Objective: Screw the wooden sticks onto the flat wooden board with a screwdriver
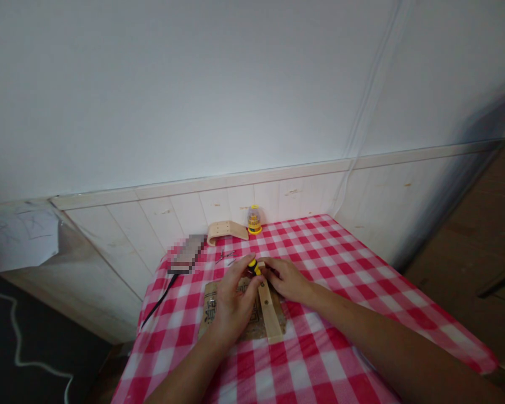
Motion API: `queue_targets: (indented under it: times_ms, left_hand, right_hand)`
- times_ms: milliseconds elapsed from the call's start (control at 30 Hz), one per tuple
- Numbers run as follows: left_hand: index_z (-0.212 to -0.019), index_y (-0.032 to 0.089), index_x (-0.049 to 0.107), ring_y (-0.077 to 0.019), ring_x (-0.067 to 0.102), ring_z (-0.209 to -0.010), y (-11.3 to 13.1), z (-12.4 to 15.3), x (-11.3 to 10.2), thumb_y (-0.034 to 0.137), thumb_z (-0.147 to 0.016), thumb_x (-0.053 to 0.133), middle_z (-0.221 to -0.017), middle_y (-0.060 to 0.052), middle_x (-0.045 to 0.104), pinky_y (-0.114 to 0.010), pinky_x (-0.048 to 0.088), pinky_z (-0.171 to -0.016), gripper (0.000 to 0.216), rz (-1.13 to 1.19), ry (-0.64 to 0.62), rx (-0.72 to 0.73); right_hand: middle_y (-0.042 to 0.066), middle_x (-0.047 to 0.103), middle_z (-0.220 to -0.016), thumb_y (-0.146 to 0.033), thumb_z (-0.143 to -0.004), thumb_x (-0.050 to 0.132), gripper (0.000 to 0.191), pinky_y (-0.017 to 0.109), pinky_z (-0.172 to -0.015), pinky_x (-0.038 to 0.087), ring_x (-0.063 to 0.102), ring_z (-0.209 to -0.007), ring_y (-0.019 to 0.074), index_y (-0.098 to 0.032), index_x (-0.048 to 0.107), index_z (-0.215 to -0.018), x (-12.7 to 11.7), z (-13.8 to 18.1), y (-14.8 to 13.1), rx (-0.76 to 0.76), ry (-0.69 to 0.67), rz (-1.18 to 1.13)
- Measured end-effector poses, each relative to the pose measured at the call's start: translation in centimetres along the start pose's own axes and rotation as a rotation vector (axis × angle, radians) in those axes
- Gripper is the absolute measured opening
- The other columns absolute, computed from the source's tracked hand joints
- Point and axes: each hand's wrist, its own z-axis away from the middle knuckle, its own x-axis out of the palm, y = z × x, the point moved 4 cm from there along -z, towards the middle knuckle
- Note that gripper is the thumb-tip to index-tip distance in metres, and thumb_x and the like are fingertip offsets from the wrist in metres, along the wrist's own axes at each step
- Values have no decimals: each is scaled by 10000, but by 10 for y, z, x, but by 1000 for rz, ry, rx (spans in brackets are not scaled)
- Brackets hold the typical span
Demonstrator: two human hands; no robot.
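My left hand [231, 297] is closed around a small black-and-yellow screwdriver [253, 266], over the far part of a pale wooden strip [271, 318]. The screwdriver's tip is too small to make out. At the strip's far end, my right hand [289, 279] grips its edge with bent fingers. Dark round spots, holes or screw heads, show along the strip. Beneath it lies a brown piece of cardboard [210, 308] with dark printing. Several thin screws [228, 256] lie on the cloth beyond my left hand.
A bent plywood piece [227, 230] with holes stands at the table's back, beside a clear-and-yellow bit case [255, 220]. A blurred-out flat object [188, 253] with a black strap [162, 300] lies at the left edge. The red-and-white checked tablecloth [320, 241] meets the panelled wall [185, 210].
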Motion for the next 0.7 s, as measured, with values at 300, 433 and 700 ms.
queue_targets:
  times_ms: [300, 433, 700]
  left_hand:
    - [-1350, 253, 620, -233, 731, -1108, -7, 3, 2, 249, -926, 669, -1274, -89, 735, -389, 600, -976, 426, 41, -13, -58]
    - [-1361, 252, 614, -237, 726, -1126, -6, 2, 2, 250, -929, 668, -1289, -91, 730, -395, 598, -989, 436, 55, -15, -63]
    - [-1400, 251, 591, -251, 702, -1199, -7, 3, 2, 248, -950, 650, -1352, -102, 700, -417, 578, -1043, 454, 89, -34, -81]
  right_hand:
    - [116, 800, -1048, -175, -982, 504, 342, 342, -784, 567, 747, -885, 243, -170, 693, -1267, 1, 0, 1, 13, 5, -11]
    - [115, 801, -1042, -171, -982, 508, 343, 333, -778, 566, 750, -887, 239, -169, 693, -1270, 0, 0, 0, 7, 1, 2]
    - [103, 803, -1036, -203, -1001, 503, 318, 310, -754, 558, 746, -872, 224, -181, 699, -1251, 1, 0, 1, -11, 8, 7]
